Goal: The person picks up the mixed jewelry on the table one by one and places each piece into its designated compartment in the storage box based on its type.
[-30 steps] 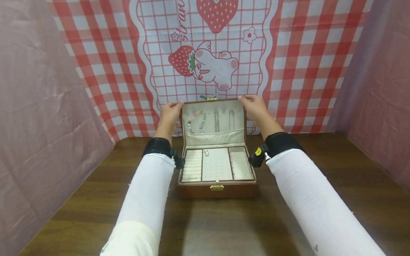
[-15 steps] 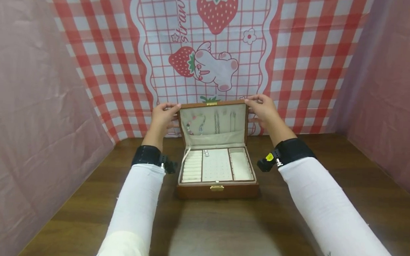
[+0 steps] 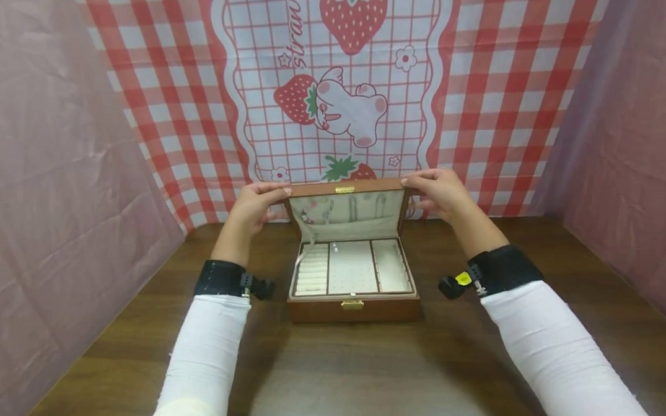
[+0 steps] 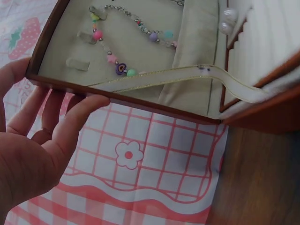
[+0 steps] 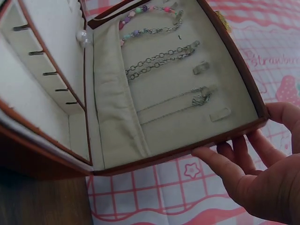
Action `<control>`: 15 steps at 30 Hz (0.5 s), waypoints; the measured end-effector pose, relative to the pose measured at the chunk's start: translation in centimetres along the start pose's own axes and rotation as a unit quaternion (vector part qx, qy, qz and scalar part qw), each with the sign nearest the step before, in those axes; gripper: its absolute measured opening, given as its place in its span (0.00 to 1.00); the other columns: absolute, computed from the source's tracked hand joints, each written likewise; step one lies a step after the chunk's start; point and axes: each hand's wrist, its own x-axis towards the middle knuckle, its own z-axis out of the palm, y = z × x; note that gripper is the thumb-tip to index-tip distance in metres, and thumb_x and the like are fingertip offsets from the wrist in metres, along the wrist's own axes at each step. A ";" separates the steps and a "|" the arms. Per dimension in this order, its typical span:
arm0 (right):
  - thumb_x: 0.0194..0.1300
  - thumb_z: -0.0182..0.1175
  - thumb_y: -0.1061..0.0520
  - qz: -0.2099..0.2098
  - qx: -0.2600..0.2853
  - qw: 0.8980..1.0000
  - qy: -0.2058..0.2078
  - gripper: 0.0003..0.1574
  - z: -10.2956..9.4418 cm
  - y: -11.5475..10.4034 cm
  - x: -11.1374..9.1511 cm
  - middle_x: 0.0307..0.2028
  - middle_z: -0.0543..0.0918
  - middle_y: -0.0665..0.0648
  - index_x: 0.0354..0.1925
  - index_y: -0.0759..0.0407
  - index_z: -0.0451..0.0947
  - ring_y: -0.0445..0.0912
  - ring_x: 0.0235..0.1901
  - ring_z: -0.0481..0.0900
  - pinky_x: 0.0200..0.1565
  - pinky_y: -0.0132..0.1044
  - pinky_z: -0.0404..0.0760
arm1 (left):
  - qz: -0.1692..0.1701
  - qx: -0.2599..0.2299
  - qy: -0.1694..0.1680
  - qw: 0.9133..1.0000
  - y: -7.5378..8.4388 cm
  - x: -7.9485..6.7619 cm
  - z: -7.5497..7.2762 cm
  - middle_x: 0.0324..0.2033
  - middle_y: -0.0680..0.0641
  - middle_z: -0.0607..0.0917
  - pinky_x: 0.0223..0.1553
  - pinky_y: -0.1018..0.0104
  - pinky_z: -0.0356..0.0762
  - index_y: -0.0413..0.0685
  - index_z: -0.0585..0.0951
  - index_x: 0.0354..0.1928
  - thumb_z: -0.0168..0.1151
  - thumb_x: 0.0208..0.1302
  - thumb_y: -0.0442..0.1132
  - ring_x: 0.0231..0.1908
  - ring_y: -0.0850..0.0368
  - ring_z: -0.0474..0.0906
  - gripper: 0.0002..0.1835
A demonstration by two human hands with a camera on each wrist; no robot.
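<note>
A brown jewelry box (image 3: 353, 311) stands on the table with its lid (image 3: 319, 189) raised and leaning forward. My left hand (image 3: 249, 210) holds the lid's left corner, thumb on the side edge and other fingers partly behind it. At the opposite corner, my right hand (image 3: 442, 191) grips the lid the same way. Inside the lid hang a colourful beaded bracelet (image 4: 111, 58), a silver chain (image 5: 157, 63) and a finer necklace (image 5: 176, 105), tucked into a fabric pocket (image 5: 117, 103). A gold-edged ribbon (image 4: 164, 77) runs slack from lid to base. Pearl earrings (image 3: 335, 248) sit in the middle compartment.
Ring rolls (image 3: 312, 272) fill the box's left section, and a plain compartment (image 3: 392, 266) lies at right. A gold clasp (image 3: 353, 304) is on the front. Behind the box hangs a strawberry-print checked cloth (image 3: 499, 103); pink drapes flank the wooden table (image 3: 138, 323).
Both hands have brought the lid forward and down from nearly upright, showing more of its top edge. The ribbon at left has come into view, slackening. The base has stayed put.
</note>
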 end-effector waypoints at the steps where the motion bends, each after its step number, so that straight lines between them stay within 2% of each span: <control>1: 0.64 0.65 0.53 -0.002 -0.011 1.000 -0.004 0.23 -0.1 0.0 -0.3 0.47 0.77 0.54 0.53 0.65 0.79 0.46 0.47 0.76 0.41 0.35 0.84 | 0.002 0.003 -0.007 1.000 -0.1 -0.3 -0.1 0.53 0.45 0.78 0.51 0.54 0.79 0.32 0.76 0.58 0.64 0.64 0.33 0.46 0.56 0.77 0.22; 3: 0.63 0.66 0.54 -0.008 -0.016 1.000 -0.012 0.21 -0.3 0.0 -1.0 0.47 0.78 0.55 0.50 0.65 0.81 0.45 0.46 0.78 0.39 0.34 0.85 | 0.006 0.012 -0.017 1.000 -0.2 -1.0 -0.3 0.53 0.44 0.78 0.51 0.54 0.79 0.30 0.75 0.58 0.63 0.64 0.31 0.47 0.56 0.78 0.21; 4: 0.63 0.67 0.55 -0.010 -0.021 1.000 -0.018 0.23 -0.3 0.0 -1.3 0.49 0.78 0.56 0.52 0.67 0.80 0.45 0.47 0.78 0.40 0.34 0.84 | 0.007 0.016 -0.021 1.000 -0.2 -1.3 -0.4 0.53 0.43 0.79 0.51 0.55 0.80 0.28 0.74 0.58 0.63 0.64 0.30 0.46 0.56 0.79 0.22; 9: 0.63 0.66 0.59 -0.008 -0.028 0.999 -0.040 0.29 -0.3 -0.1 -2.7 0.54 0.76 0.61 0.57 0.74 0.74 0.42 0.46 0.80 0.48 0.40 0.82 | 0.018 0.047 -0.036 0.998 -0.3 -2.9 -0.8 0.39 0.48 0.84 0.51 0.54 0.79 0.26 0.76 0.55 0.64 0.61 0.27 0.40 0.58 0.83 0.20; 11: 0.63 0.66 0.58 -0.004 -0.048 0.998 -0.047 0.31 -0.3 0.1 -3.4 0.53 0.77 0.60 0.58 0.75 0.72 0.44 0.45 0.82 0.50 0.40 0.81 | 0.027 0.069 -0.045 0.996 -0.5 -3.4 -0.9 0.36 0.49 0.85 0.51 0.54 0.80 0.25 0.76 0.53 0.65 0.60 0.26 0.37 0.58 0.83 0.20; 15: 0.62 0.68 0.55 -0.003 -0.108 0.993 -0.052 0.30 -0.7 0.6 -4.7 0.45 0.84 0.57 0.57 0.72 0.75 0.49 0.43 0.84 0.51 0.41 0.81 | 0.032 0.128 -0.063 0.989 -0.9 -4.4 -1.0 0.33 0.50 0.85 0.48 0.57 0.82 0.27 0.79 0.51 0.68 0.58 0.29 0.36 0.56 0.83 0.19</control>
